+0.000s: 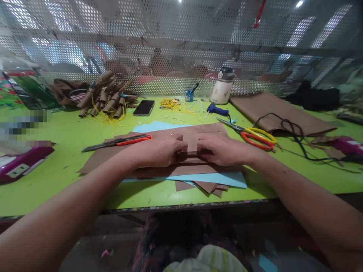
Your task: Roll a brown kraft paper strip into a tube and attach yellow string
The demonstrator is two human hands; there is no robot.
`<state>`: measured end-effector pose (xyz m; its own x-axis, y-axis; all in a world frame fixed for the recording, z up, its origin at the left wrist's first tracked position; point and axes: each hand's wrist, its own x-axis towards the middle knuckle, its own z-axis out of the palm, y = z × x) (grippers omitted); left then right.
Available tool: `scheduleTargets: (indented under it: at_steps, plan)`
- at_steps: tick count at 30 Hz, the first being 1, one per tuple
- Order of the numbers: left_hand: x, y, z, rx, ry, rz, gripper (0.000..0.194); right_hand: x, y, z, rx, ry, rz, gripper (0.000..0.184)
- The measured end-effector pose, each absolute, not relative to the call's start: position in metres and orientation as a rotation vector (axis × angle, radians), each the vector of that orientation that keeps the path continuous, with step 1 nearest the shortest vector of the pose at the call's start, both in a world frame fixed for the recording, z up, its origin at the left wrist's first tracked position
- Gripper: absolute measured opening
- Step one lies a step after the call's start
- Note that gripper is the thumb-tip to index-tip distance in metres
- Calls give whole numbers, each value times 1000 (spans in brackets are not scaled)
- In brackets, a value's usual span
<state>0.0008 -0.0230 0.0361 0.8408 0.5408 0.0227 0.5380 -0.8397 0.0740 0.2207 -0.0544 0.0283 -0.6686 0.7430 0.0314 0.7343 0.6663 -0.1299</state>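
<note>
Both of my hands are on a sheet of brown paper [193,142] that lies on further brown sheets and light blue paper [227,178]. At the left, my left hand [167,149] has its fingers curled closed on the folded near edge of the sheet. Opposite it, my right hand [215,149] grips the same edge with bent fingers, a small gap from the left one. A box cutter with a red handle [134,139] rests on the paper beside my left wrist. Scissors with yellow and red handles [256,138] lie just past my right hand.
Behind the paper are a phone [143,108], rolled brown paper tubes [112,102], yellow string [169,103], a blue glue gun [217,110] and a white bottle [223,88]. A folded brown sheet [280,111] and black cord [300,141] lie right. A perforated metal screen [170,41] stands behind.
</note>
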Motion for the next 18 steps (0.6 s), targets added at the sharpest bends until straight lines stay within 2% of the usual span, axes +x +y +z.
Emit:
scheduleTargets:
  at_steps: [3, 6, 18]
  plan:
    - [7, -21, 30, 3027, 824, 65, 24, 207, -57, 24, -1328, -2725, -73, 20]
    - [13, -23, 27, 3036, 824, 130, 24, 199, -58, 17, -1378, -2669, -220, 27]
    - [15, -35, 32, 3068, 773, 108, 20, 202, -56, 14, -1362, -2726, -305, 24]
